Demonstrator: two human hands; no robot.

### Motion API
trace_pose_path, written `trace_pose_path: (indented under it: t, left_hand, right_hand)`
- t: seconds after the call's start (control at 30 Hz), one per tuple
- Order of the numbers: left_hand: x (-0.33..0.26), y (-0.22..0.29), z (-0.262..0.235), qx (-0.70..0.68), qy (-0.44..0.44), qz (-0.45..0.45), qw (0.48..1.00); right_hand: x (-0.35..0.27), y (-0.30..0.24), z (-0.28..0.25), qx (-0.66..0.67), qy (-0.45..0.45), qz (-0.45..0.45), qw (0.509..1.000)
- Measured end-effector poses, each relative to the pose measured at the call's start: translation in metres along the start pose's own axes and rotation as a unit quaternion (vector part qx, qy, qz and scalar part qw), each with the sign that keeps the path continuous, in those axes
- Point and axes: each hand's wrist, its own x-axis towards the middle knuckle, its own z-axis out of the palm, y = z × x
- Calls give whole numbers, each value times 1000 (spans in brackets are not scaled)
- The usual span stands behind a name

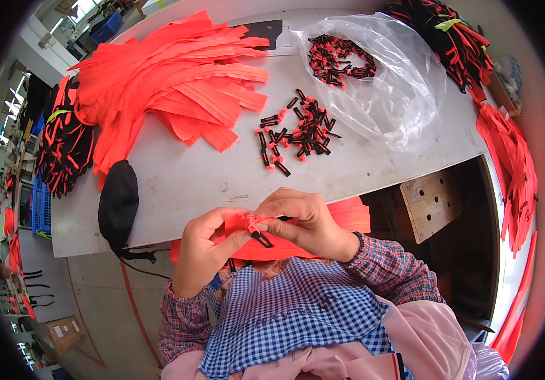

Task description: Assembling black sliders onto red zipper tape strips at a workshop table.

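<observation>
My left hand (206,247) pinches the end of an orange zipper tape (238,223) just above my lap. Against it, my right hand (307,221) is closed on a small orange zipper slider (250,223), whose black pull (262,239) hangs down between both thumbs. Fingers partly cover where slider and tape meet, so I cannot tell how far one is on the other. More orange tape (348,215) lies behind and below my hands across my lap. On the table ahead is a loose pile of sliders with black pulls (313,126).
A large heap of orange zipper tapes (177,76) covers the table's left side. Farther back, a clear plastic bag (405,82) holds more sliders. A black pouch-like object (119,199) hangs at the near left edge. Bundled black-and-orange strips (67,142) and hanging orange tapes (507,164) flank the table.
</observation>
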Motion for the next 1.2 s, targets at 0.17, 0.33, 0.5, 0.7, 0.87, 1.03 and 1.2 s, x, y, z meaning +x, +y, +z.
trace_pose_path:
  t: [0.17, 0.33, 0.5, 0.7, 0.87, 1.03, 1.2]
  left_hand:
    - [-8, 11, -2, 170, 9, 103, 980]
    - [-12, 12, 4, 216, 21, 120, 969]
    - [-13, 11, 2, 243, 21, 134, 960]
    - [-11, 4, 1, 199, 12, 117, 973]
    - [-9, -5, -1, 139, -4, 118, 983]
    - [-6, -9, 1, 111, -13, 114, 987]
    - [-8, -5, 4, 147, -2, 113, 983]
  right_hand:
    - [-1, -1, 7, 79, -9, -28, 996]
    - [-3, -2, 9, 50, -11, -35, 998]
    - [-6, -3, 11, -43, 18, -65, 997]
    - [-9, -3, 12, -47, 22, -95, 994]
    - [-10, 2, 11, -22, 13, -100, 995]
    - [-12, 6, 11, 23, 5, -86, 996]
    - [-12, 3, 8, -33, 7, -93, 995]
